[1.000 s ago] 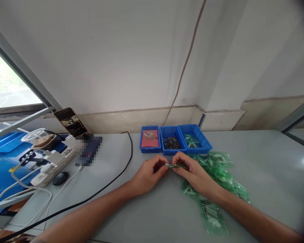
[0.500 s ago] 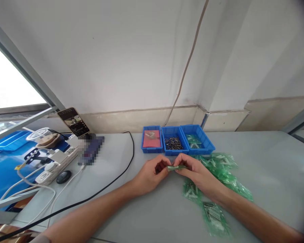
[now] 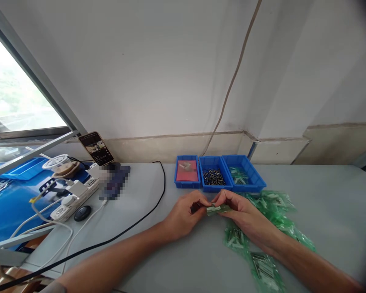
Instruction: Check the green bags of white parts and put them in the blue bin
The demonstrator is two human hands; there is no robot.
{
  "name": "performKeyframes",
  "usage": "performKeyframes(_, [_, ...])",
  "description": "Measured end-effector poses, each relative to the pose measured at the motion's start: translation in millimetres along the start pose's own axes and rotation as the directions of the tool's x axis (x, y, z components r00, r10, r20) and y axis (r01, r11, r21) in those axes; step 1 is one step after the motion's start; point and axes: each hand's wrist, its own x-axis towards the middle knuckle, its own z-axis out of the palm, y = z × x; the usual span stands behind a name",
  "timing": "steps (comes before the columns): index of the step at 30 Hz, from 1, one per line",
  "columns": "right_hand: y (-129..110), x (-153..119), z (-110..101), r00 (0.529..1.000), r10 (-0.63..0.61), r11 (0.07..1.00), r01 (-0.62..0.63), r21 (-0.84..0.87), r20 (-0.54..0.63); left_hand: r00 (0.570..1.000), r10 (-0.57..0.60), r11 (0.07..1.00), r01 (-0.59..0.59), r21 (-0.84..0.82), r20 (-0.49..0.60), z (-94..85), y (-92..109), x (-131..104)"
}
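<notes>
A small green plastic bag (image 3: 216, 209) is pinched between my two hands above the grey table. My left hand (image 3: 184, 213) grips its left end with thumb and forefinger. At its other side, my right hand (image 3: 239, 209) has the thumb and fingers closed on the bag. What lies inside it is too small to make out. Right of and below my right hand spread several green plastic bags (image 3: 265, 268) with metal and white pieces in them. Behind my hands stands a blue bin of dark metal pins or screws (image 3: 213, 177).
Beside that bin are a blue bin with a red sheet (image 3: 187, 171) and another holding small green bags (image 3: 239, 176). At left are a propped phone (image 3: 96, 148), a power strip (image 3: 76, 199), a black mouse-like object (image 3: 82, 213) and a black cable (image 3: 131, 232).
The view has shifted slightly, so everything sits a little lower and further right. The bag between my hands has tilted and shows more of its face. Both hands keep their pinch.
</notes>
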Motion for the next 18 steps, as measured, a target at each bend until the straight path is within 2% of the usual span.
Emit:
performKeyframes(7, [-3.2,0.1,1.4,0.998,-0.056,0.992,0.054,-0.111,-0.02,1.0,0.01,1.0,-0.01,0.015,0.006,-1.3,1.9,0.1])
performKeyframes(14, [0.3,-0.7,-0.2,0.999,-0.036,0.992,0.031,-0.121,-0.04,1.0,0.012,1.0,-0.012,0.02,0.003,-1.0,3.8,1.0])
performKeyframes(18, [-2.2,0.5,0.6,0.996,-0.073,0.984,0.063,-0.167,-0.058,1.0,-0.019,1.0,0.019,0.018,-0.008,0.0,3.2,0.4])
